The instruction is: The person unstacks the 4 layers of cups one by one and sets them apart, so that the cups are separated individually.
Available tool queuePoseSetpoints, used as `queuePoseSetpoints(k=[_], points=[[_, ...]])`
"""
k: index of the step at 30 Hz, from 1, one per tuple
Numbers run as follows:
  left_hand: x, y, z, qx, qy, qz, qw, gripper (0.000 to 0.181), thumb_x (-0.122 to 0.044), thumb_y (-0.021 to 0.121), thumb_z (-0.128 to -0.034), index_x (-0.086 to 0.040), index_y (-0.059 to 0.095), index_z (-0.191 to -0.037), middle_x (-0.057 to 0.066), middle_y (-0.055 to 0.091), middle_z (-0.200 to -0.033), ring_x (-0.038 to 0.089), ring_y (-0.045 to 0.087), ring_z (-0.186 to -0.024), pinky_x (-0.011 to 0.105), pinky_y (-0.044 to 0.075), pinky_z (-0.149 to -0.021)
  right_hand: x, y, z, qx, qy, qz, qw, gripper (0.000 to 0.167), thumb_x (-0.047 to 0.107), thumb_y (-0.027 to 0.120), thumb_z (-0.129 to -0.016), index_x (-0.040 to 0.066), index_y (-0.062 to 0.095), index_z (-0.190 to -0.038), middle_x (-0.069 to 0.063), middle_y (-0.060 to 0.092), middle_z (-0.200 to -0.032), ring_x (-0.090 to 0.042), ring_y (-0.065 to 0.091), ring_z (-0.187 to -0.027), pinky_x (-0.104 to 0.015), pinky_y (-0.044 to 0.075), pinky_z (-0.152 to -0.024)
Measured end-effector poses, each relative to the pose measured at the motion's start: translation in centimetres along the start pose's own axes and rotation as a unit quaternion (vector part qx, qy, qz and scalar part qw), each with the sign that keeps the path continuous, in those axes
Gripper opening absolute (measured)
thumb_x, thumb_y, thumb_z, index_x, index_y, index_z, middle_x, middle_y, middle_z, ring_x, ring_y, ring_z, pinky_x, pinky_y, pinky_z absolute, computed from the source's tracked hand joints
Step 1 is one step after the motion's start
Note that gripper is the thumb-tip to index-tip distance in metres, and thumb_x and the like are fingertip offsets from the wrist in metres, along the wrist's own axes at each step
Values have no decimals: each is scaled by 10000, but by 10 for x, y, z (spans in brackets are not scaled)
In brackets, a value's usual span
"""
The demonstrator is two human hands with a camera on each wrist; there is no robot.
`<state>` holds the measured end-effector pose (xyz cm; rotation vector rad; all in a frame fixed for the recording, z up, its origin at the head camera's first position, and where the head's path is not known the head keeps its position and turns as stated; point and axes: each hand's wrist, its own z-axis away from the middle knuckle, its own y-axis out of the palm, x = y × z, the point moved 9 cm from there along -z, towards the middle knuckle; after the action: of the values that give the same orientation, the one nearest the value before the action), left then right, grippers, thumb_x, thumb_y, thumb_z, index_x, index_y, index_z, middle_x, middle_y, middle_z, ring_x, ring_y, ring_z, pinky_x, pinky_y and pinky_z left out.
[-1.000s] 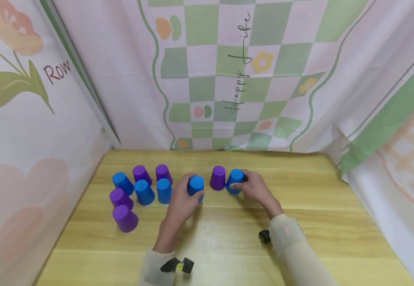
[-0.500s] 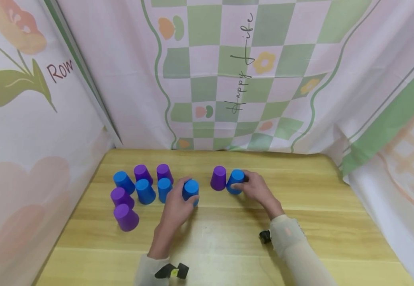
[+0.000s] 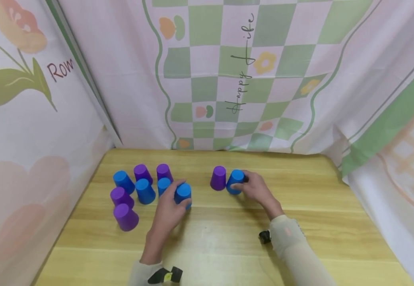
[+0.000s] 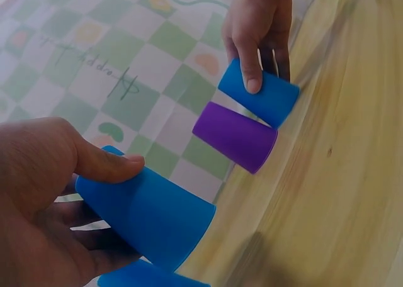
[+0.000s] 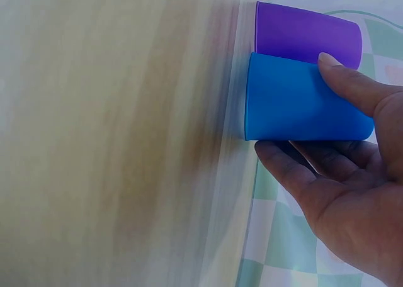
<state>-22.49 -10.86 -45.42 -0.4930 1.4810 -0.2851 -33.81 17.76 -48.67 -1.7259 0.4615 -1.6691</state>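
Note:
My left hand (image 3: 169, 206) grips a blue cup (image 3: 183, 192) by its sides, thumb in front; the cup is upside down, closed end up. Whether its rim touches the table is not clear. Just behind it stands another blue cup (image 3: 163, 185), partly covered by that hand. To the right, my right hand (image 3: 258, 188) holds a second blue cup (image 3: 236, 181) between thumb and fingers. That cup stands right beside an upside-down purple cup (image 3: 218, 178). In the left wrist view the gripped blue cup (image 4: 148, 211) fills the foreground, slanted in that picture.
Several upturned cups stand at the table's left: a blue cup (image 3: 145, 191), a front purple cup (image 3: 126, 217) and others close together. The wooden table (image 3: 221, 246) ends at a printed curtain (image 3: 207, 91) behind, with cloth on both sides.
My left hand has moved left and slightly nearer with its blue cup, toward the left group. The right hand and its blue cup have stayed in place.

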Motion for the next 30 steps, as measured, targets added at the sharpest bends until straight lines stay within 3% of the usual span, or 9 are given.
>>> queuePoseSetpoints(k=[15,22,30], points=[[22,-25,12,-315,-373,275,9984,597,-80,751,-965,-187,535,-1511,138,503,-1595,431,433,-1496,665,370,-1197,-2,0,-1,-6,39,58,10000,600,309,799,-943,2,607,-1421,-246,667,-1371,-432,632,-1270,-581,540,-1058],[27,-42,18,-614,-302,108,9976,590,-67,737,-952,-107,520,-1499,160,497,-1584,425,426,-1497,661,331,-1226,-2,2,-2,28,20,55,10000,601,322,800,-942,-2,612,-1412,-246,672,-1363,-431,636,-1263,-580,542,-1055],[37,-58,24,-810,-618,85,9948,557,-33,692,-957,-24,474,-1468,167,518,-1517,421,432,-1471,657,333,-1230,-2,1,-2,-13,28,93,10000,588,322,802,-937,10,620,-1402,-240,679,-1350,-427,645,-1246,-579,551,-1039]])
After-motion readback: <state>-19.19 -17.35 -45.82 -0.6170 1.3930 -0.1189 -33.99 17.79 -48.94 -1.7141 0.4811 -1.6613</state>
